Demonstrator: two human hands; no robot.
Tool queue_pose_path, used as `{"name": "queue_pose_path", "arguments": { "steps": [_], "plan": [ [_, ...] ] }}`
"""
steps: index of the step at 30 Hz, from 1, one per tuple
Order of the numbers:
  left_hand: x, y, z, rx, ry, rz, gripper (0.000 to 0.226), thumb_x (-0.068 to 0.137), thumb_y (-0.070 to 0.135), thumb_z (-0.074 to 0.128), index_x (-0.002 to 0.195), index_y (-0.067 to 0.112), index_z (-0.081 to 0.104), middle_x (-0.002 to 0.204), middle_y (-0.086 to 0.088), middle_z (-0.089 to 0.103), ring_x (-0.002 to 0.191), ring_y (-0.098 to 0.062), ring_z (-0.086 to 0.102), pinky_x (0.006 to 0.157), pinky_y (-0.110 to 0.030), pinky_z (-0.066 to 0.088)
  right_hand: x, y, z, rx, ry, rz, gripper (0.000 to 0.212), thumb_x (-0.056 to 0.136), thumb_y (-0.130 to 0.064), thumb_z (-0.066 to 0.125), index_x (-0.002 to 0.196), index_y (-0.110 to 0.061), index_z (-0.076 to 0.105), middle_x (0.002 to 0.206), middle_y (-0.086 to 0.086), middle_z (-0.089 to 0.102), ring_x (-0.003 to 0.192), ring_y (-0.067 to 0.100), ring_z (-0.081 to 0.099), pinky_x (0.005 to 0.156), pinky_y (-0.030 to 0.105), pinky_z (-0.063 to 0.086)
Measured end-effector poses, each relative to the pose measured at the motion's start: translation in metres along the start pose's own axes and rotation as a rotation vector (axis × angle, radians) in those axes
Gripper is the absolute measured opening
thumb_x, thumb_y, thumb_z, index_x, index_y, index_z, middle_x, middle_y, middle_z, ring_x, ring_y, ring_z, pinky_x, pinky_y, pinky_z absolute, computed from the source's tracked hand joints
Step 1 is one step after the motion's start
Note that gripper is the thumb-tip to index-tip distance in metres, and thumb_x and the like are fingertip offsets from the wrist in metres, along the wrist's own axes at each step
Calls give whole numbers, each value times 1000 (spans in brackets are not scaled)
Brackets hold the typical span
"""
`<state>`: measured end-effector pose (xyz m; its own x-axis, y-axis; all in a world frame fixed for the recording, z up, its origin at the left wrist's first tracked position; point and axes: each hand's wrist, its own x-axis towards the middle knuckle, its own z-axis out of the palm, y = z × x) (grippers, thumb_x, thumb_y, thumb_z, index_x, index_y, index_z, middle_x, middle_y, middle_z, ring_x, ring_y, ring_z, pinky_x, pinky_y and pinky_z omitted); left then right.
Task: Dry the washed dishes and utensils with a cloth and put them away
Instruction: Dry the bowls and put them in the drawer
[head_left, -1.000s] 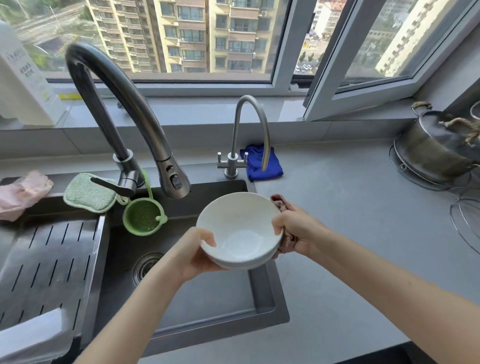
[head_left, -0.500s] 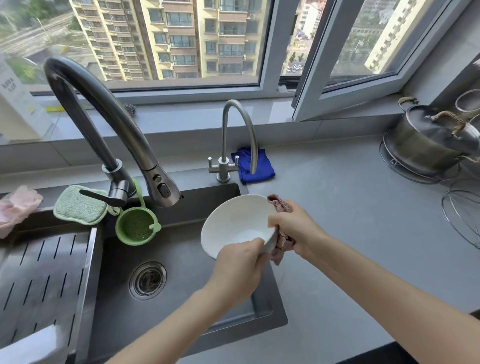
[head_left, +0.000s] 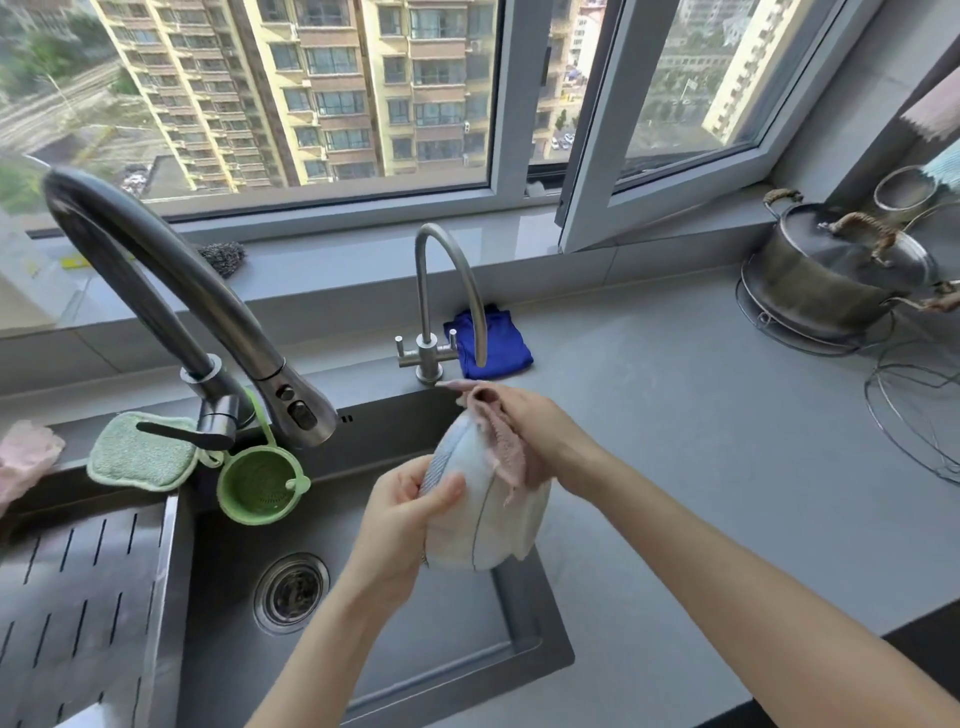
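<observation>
Both hands are up over the sink (head_left: 535, 654). The left hand (head_left: 402, 506) has its grip pinched on the edge of the white bowl (head_left: 485, 525), which is tipped on its side. The right hand (head_left: 540, 434) grips the pink cloth (head_left: 501, 447), pressed on the bowl's outside. Further back on the bench (head_left: 701, 467) there's a blue rag (head_left: 498, 345) by the small tap (head_left: 441, 301).

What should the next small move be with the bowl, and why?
Probably sweep the pink cloth down across the bowl. The bowl is turned outside-up over the sink, the left hand grips its rim, and the right hand presses the cloth only near the top.
</observation>
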<state>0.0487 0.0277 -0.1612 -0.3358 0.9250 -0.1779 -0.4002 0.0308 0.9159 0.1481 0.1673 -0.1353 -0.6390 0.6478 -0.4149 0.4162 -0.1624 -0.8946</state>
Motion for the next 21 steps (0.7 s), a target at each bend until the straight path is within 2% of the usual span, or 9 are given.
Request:
{"name": "queue_pose_path", "arguments": {
  "steps": [2,4,7,9,11,12,15,18,21],
  "plan": [
    [2,5,-7,-52,16,5,31,77,16,62,98,-6,67,90,-20,70,78,-26,67,64,-29,55,5,1,-12,190,-81,24,36,101,-40,36,128,-35,59,132,-2,60,119,14,56,100,28,45],
    [5,8,-11,-93,46,5,24,78,14,63,96,0,71,90,-17,72,78,-24,68,64,-30,56,3,5,-18,278,-101,30,38,100,-41,39,134,-34,54,134,-4,58,118,11,55,90,27,48],
    [13,9,-9,-324,202,-36,20,83,15,56,90,6,72,86,-10,74,76,-19,71,69,-32,58,0,26,-19,459,-58,-46,41,99,-31,40,139,-26,49,121,12,59,88,22,48,62,29,38],
    [23,11,-7,-555,338,-89,20,91,14,48,93,7,66,83,-5,75,75,-15,72,76,-38,54,-6,39,-6,601,8,-94,41,101,-30,38,141,-24,46,96,2,58,66,6,52,47,20,42],
    [31,15,-4,-678,415,-149,20,96,17,46,96,6,62,86,-7,74,81,-18,70,86,-43,48,-11,41,9,740,114,-91,35,100,-38,41,132,-36,55,93,-14,61,64,-2,56,54,12,47],
    [35,17,-2,-704,433,-184,21,96,19,46,96,4,61,88,-9,73,86,-21,68,92,-46,45,-11,40,17,748,167,-128,32,101,-40,40,127,-40,58,94,-14,63,72,0,59,64,18,52],
    [36,21,3,-742,409,-253,27,97,22,45,95,1,61,81,-14,73,90,-27,62,91,-50,43,-18,31,28,427,414,-179,37,101,-45,36,135,-38,50,111,2,64,104,26,61,99,53,45],
    [32,20,9,-774,380,-288,30,97,25,44,96,0,61,80,-16,73,89,-29,63,74,-47,51,-28,23,24,42,553,-259,53,83,-72,40,132,-52,45,117,-14,62,116,17,54,102,43,42],
    [27,18,12,-822,357,-327,36,98,27,42,102,-5,59,86,-23,71,85,-33,66,81,-52,51,-37,14,29,-210,618,-318,60,72,-76,42,128,-56,45,124,-22,57,117,12,52,97,41,46]
  ]
}}
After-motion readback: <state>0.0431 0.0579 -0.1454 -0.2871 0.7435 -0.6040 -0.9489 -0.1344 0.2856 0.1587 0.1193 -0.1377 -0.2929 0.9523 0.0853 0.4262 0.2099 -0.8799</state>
